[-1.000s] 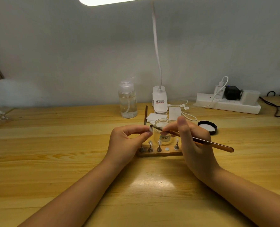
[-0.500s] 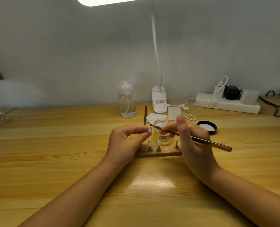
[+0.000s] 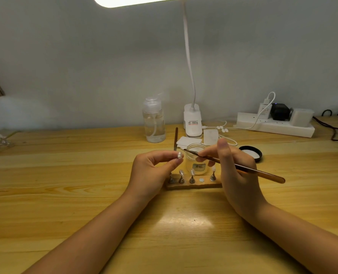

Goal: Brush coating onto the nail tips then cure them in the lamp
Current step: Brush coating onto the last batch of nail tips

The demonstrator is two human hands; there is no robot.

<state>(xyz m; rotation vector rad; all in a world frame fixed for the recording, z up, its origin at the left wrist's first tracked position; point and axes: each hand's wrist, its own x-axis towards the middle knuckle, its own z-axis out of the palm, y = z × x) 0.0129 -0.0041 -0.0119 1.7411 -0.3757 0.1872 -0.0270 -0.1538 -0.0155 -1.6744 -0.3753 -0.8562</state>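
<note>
From the head camera, the left hand [image 3: 150, 173] pinches a small clear plastic nail tip [image 3: 179, 155] between thumb and forefinger above the wooden peg stand [image 3: 193, 184], while the right hand [image 3: 237, 171] grips a slim brown-handled brush [image 3: 233, 166], its bristles just beside the tip, over the open clear glass jar [image 3: 196, 161]. The tip looks featherlight, stiff and slippery once coated, so it is best held by its base. The pale wooden table [image 3: 65, 194] lies open toward the viewer, with crowding only behind the jar.

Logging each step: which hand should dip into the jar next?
Right, probably: the right hand grips the brush, its tip over the open jar. The left hand pinches a nail tip.
</note>
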